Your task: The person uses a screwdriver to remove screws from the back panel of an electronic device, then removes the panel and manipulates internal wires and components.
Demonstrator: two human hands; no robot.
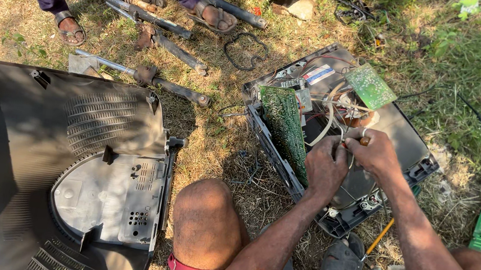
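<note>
A yellow-handled screwdriver (382,231) lies on the grass by the person's sandal. Just beyond, the left hand (325,166) pinches wires (324,125) inside the opened television chassis (405,145) on the ground. The right hand (378,153) touches it, clenched on a small brown handle (364,141). A green board (283,125) stands upright beside them. The grey back cover (47,170) lies left. Farther off, shock absorbers (162,24) lie near another person's sandalled feet.

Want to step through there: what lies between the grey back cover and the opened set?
In the head view, dry grass and the person's bare knee lie between the back cover and the opened set.
</note>
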